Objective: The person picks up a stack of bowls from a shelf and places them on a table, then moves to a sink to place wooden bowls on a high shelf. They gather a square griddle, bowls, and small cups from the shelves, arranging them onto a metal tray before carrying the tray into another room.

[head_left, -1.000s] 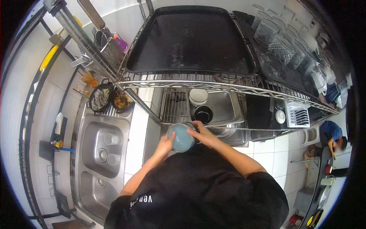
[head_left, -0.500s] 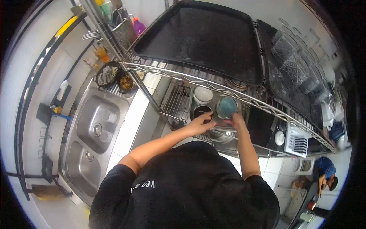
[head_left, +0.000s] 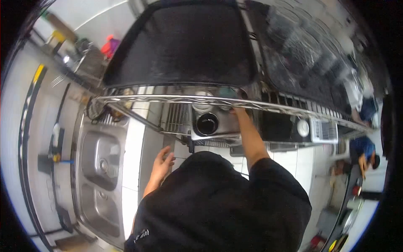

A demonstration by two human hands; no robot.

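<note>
My right hand (head_left: 238, 111) reaches under the upper wire shelf, close to a teal bowl (head_left: 227, 91) on the lower shelf. The shelf's metal rail covers most of its fingers, so I cannot tell whether they grip the bowl. My left hand (head_left: 162, 166) is in front of the rack at the left, fingers apart, holding nothing. A bowl with a dark inside (head_left: 207, 124) stands on a metal tray (head_left: 228, 127), in front of white bowls (head_left: 203, 106) partly hidden by the rail.
A large black tray (head_left: 180, 44) lies on the upper shelf, with clear glassware (head_left: 302, 46) to its right. A double steel sink (head_left: 121, 140) is at the left. On the lower shelf at right sit a white bowl (head_left: 303, 128) and white basket (head_left: 324, 131). Another person (head_left: 364, 153) is far right.
My left hand has drawn back from the dark bowl towards the lower left. My right hand is now deeper under the shelf, and the view has shifted so the rail covers the teal bowl more.
</note>
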